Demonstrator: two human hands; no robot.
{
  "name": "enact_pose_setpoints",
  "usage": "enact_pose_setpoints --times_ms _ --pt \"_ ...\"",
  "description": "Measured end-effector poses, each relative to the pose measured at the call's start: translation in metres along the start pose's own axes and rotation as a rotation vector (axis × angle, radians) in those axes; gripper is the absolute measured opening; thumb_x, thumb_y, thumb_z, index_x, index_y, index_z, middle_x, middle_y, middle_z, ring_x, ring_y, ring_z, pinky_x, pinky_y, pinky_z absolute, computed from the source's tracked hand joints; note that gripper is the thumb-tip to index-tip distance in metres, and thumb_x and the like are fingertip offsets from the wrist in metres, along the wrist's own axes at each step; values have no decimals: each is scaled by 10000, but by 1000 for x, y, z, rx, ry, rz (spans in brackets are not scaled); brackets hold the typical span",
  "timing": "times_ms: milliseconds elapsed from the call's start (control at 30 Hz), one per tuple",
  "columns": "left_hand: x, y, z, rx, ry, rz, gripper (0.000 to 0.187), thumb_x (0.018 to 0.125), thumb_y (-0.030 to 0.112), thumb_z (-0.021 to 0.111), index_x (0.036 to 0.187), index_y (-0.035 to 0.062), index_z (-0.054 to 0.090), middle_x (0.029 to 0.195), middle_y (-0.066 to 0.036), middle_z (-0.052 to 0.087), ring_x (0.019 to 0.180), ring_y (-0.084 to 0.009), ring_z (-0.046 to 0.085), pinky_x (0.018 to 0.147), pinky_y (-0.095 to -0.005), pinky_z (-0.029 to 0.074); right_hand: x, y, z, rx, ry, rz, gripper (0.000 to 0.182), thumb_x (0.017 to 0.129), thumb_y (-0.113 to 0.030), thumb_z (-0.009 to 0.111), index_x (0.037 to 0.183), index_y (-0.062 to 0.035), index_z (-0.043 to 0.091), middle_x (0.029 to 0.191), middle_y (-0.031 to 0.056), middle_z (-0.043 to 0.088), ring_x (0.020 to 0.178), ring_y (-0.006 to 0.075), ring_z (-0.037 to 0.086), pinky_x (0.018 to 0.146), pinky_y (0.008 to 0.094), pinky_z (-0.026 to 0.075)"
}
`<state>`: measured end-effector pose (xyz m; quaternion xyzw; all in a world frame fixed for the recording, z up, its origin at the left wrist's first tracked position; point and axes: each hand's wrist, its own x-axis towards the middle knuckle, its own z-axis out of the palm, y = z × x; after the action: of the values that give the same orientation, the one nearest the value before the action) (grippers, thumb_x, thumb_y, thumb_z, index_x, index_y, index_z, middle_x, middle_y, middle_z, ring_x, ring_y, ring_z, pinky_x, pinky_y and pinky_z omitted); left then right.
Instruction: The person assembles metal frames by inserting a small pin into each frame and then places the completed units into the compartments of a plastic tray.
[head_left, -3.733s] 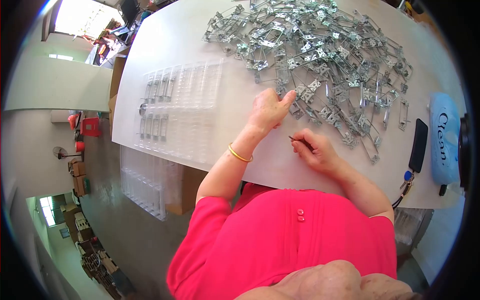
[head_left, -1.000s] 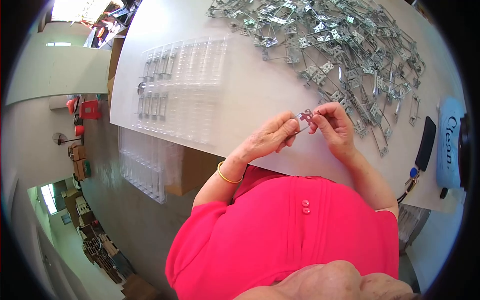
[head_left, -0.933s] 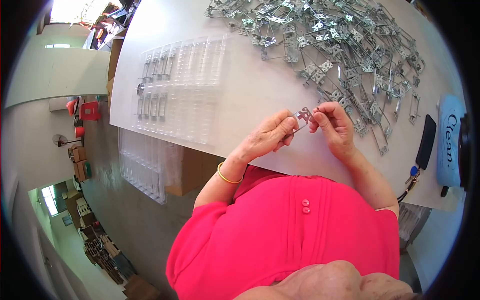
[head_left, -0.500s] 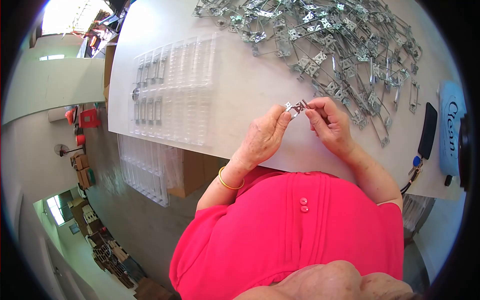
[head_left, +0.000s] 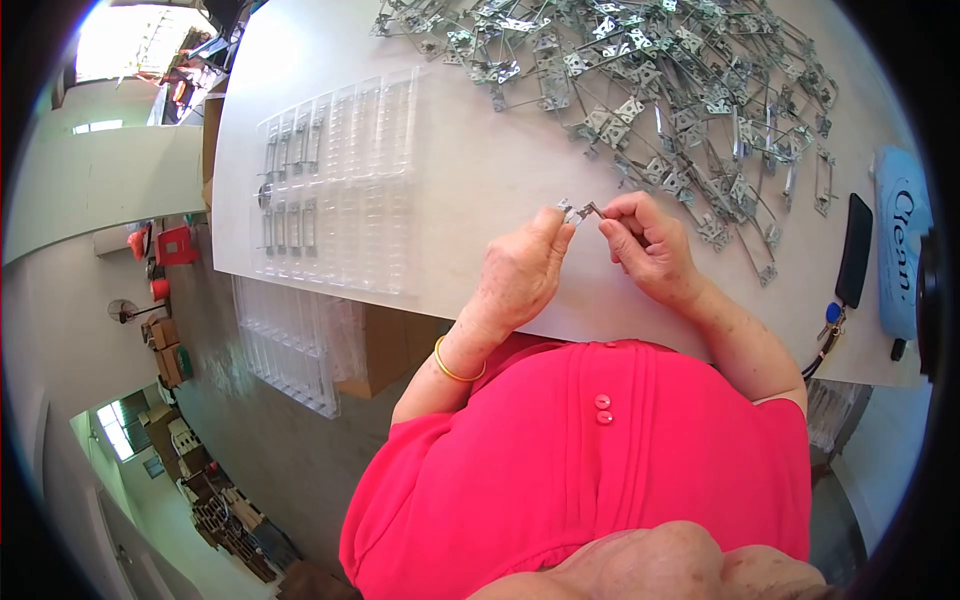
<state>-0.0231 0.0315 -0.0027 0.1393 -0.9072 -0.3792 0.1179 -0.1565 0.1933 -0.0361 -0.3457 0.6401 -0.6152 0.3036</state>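
Between my two hands, just above the table's near edge, is a small metal bracket (head_left: 578, 213) with holes in its plates. My left hand (head_left: 522, 268) pinches one end of it between thumb and fingers. My right hand (head_left: 648, 245) grips the other end, a thin bar, with thumb and forefinger. Beyond the hands lies a big tangled pile of similar metal brackets (head_left: 690, 95) with long wire rods. To the left sits a clear plastic tray (head_left: 372, 150), with several metal brackets (head_left: 290, 228) lined up in its left slots.
A black phone-like object (head_left: 853, 250) lies at the right, beside a blue packet (head_left: 897, 245) marked "Clean" and keys (head_left: 834, 318) on a strap. More clear trays (head_left: 285, 340) stand by a cardboard box (head_left: 395, 345) below the table (head_left: 480, 160) at left.
The bracket has turned between my fingers, and both hands have shifted slightly left. The whole view has moved a little.
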Motion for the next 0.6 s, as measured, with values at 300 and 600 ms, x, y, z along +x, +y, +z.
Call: enact_pose_setpoints --times_ms 300,600 --pt "0 1 -4 226 29 128 107 996 128 605 1032 43 549 740 -152 596 621 -374 594 545 -450 459 1 -9 -2 155 -63 173 236 1033 -162 594 1217 -53 494 650 7 596 509 61 525 464 227 389" --pt "-1 -2 -5 232 17 132 113 974 118 628 1017 44 554 750 -140 600 624 -359 595 554 -443 464 4 -14 -5 373 -124 285 284 1045 -194 575 1272 -50 484 695 19 602 504 79 541 454 233 419"
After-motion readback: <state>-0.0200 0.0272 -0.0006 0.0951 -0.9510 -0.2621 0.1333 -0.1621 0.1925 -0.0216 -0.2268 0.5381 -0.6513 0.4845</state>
